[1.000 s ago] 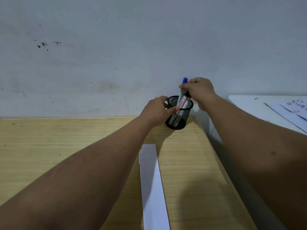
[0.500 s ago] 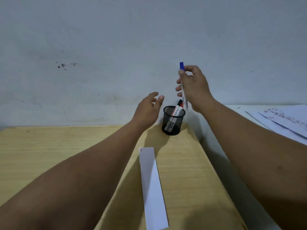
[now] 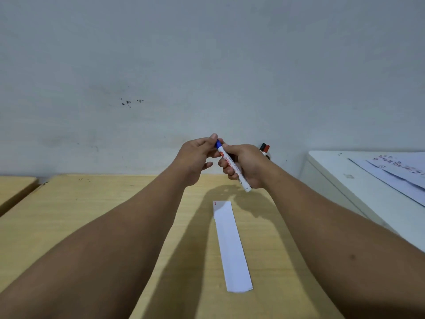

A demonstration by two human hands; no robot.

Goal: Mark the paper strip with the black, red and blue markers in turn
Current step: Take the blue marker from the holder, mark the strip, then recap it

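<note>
My right hand [image 3: 247,165] grips the white barrel of the blue marker [image 3: 232,165], held slanted above the desk. The fingertips of my left hand [image 3: 197,157] pinch its blue cap [image 3: 218,143]. A white paper strip [image 3: 231,245] lies flat on the wooden desk [image 3: 92,215], below and in front of both hands, with a small red mark at its far left corner. Behind my right hand the tops of the black and red markers [image 3: 265,148] stick up; the mesh cup that holds them is hidden by the hand.
A white cabinet [image 3: 340,180] stands to the right of the desk with printed sheets [image 3: 395,173] on top. A grey wall rises just behind the desk. A second wooden desk [image 3: 13,187] shows at the far left.
My right hand has lifted the blue marker out of the cup and brought it toward me. My left hand left the cup and closed on the marker's cap.
</note>
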